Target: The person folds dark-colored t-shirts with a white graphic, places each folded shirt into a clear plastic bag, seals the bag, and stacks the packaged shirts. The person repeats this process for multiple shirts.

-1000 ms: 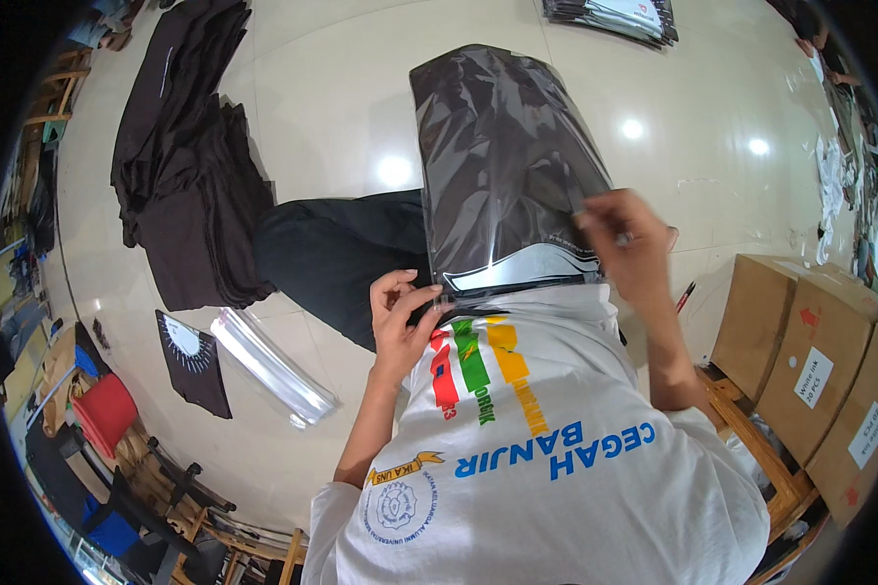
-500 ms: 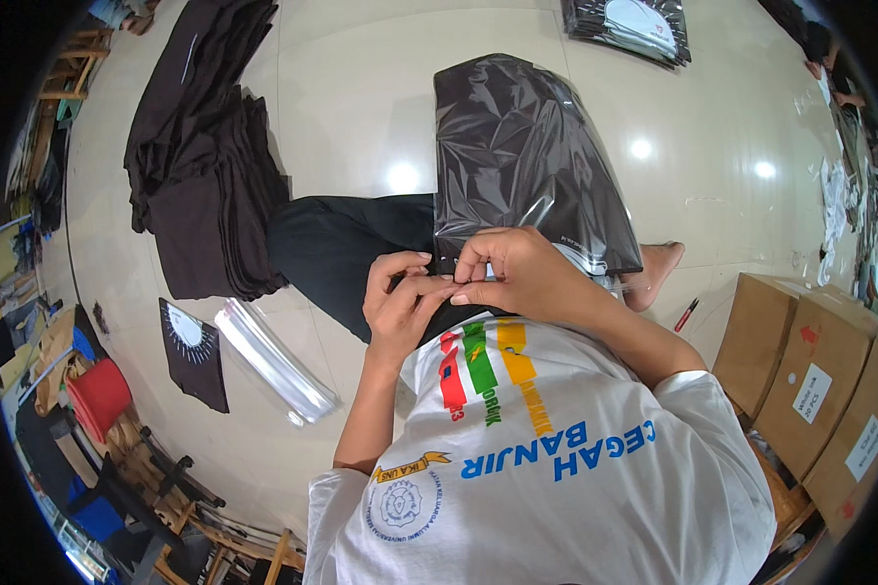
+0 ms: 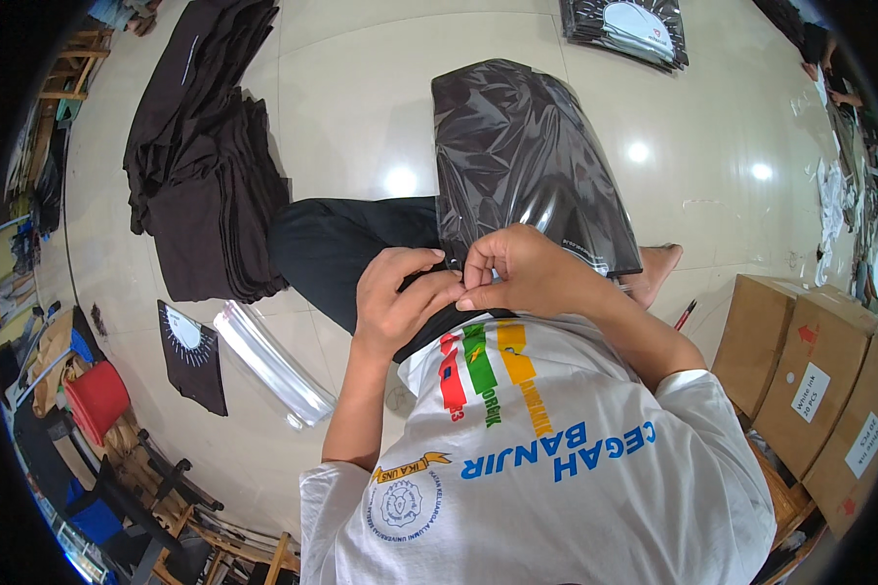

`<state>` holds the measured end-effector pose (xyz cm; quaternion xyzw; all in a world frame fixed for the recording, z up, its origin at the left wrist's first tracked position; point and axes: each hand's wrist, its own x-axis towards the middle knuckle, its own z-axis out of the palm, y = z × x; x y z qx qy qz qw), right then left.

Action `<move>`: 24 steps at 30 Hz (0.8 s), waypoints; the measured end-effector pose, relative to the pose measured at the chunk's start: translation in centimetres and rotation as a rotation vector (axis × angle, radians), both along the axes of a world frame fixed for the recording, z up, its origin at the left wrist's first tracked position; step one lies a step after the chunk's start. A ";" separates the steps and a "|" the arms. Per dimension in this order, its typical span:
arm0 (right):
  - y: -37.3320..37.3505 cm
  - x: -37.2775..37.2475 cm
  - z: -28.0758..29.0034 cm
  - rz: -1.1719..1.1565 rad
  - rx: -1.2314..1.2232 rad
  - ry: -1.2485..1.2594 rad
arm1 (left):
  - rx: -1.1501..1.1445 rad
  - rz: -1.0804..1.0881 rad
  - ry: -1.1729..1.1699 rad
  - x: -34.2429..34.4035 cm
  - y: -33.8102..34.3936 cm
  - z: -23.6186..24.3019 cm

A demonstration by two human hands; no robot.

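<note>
"Where's the packet (image 3: 527, 156)?"

"Just beyond the hands, over the lap: dark cloth in clear plastic, its near left corner by the fingers."

"And the grip?"

"The left hand (image 3: 395, 292) and right hand (image 3: 532, 268) meet there, fingers bent and tips drawn close. I can't tell whether either pinches the plastic; the fingertips hide it."

"What could go wrong?"

"The plastic looks thin and is creased, so a hard pull at that corner might stretch or tear it. An uneven tug could ruck the cloth inside, and with the lap sloping, the packet might slide."

"What's around?"

"A pale, glossy tiled floor (image 3: 351, 97) with lamp glare. Piled dark cloth (image 3: 200, 195) lies far left; nearer are a printed piece (image 3: 190, 356) and, just beside it, clear sleeves (image 3: 273, 366). A printed stack (image 3: 624, 29) sits far right. Near right stand cartons (image 3: 800, 370), with a pen (image 3: 686, 314) beside them. Clutter lines both sides of the room."
</note>
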<state>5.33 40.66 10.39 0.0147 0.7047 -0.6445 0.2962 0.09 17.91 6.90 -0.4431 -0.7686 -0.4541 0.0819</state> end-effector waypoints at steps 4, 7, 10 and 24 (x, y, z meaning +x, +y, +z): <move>-0.2 0.6 1.6 -0.005 0.119 0.193 | -0.009 -0.020 -0.017 -0.1 0.2 0.4; 0.2 1.4 2.9 0.036 0.191 0.368 | 0.025 -0.055 -0.078 0.3 0.5 0.1; 1.2 2.3 3.2 0.031 0.057 0.445 | 0.016 -0.077 -0.171 0.5 0.2 -0.2; -0.6 2.2 1.9 -0.134 0.154 0.296 | 0.087 -0.039 -0.241 0.7 0.4 -0.4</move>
